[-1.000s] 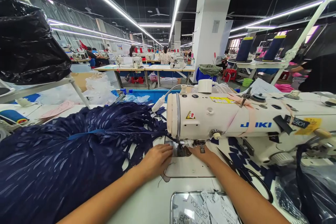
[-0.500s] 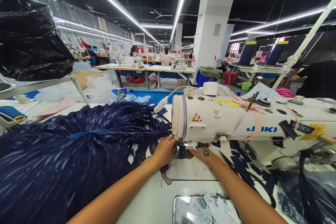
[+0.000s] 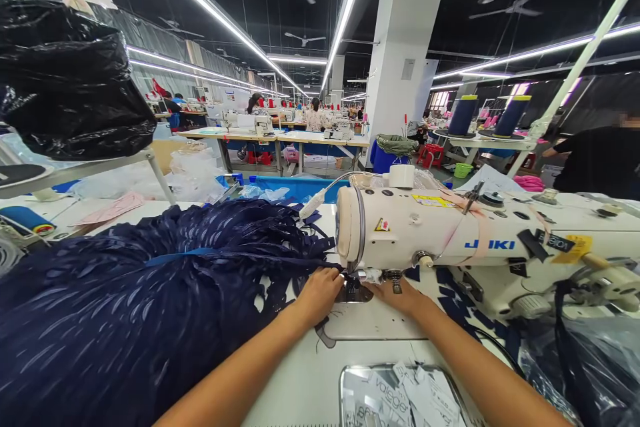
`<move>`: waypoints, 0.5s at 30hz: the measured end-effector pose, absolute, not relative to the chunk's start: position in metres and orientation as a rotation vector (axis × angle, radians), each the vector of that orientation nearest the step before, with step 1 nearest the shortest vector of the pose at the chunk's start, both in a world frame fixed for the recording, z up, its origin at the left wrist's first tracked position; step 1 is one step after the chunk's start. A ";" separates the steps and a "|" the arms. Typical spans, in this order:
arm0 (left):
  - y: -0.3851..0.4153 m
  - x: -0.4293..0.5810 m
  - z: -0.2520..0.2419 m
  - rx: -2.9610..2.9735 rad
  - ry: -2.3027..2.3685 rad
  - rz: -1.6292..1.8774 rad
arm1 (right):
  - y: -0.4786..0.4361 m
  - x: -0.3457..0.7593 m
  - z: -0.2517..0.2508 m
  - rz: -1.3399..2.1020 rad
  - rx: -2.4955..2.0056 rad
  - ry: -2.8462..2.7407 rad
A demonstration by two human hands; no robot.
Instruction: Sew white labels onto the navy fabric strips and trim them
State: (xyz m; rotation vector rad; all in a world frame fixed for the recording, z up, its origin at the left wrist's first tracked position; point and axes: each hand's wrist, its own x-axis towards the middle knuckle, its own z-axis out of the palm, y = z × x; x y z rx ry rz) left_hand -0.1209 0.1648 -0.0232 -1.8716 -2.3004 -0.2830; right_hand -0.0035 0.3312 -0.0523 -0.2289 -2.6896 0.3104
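Note:
My left hand (image 3: 319, 295) rests on the bed of a white sewing machine (image 3: 400, 227), just left of the presser foot (image 3: 354, 290). Its fingers are bent and closed on the end of a navy fabric strap that runs in from the left. My right hand (image 3: 397, 295) lies on the other side of the foot, its fingertips hidden behind the needle-side parts. A large heap of navy straps (image 3: 165, 307), crossed by a lighter blue band (image 3: 183, 253), spreads over the table to the left.
A clear-lidded tin with printed labels (image 3: 400, 393) sits near the front. Navy fabric scraps (image 3: 457, 303) and a clear plastic bag (image 3: 595, 360) lie right. Thread cones (image 3: 463, 115) stand behind; a black plastic bag (image 3: 75, 80) hangs left. A person in black (image 3: 600, 157) is at far right.
The view has tilted up and shifted slightly. Both hands stay beside the presser foot. Scissors seen beside my right forearm before are now hidden behind it.

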 end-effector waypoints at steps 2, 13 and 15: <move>0.164 -0.121 -0.023 -1.839 -2.301 -0.320 | 0.326 0.002 -0.044 0.268 -0.190 -2.739; 0.172 -0.138 -0.026 -1.873 -2.262 -0.538 | 0.313 0.012 -0.030 0.068 -0.107 -2.827; 0.177 -0.144 -0.026 -1.919 -2.234 -0.552 | 0.316 0.012 -0.031 0.049 -0.100 -2.820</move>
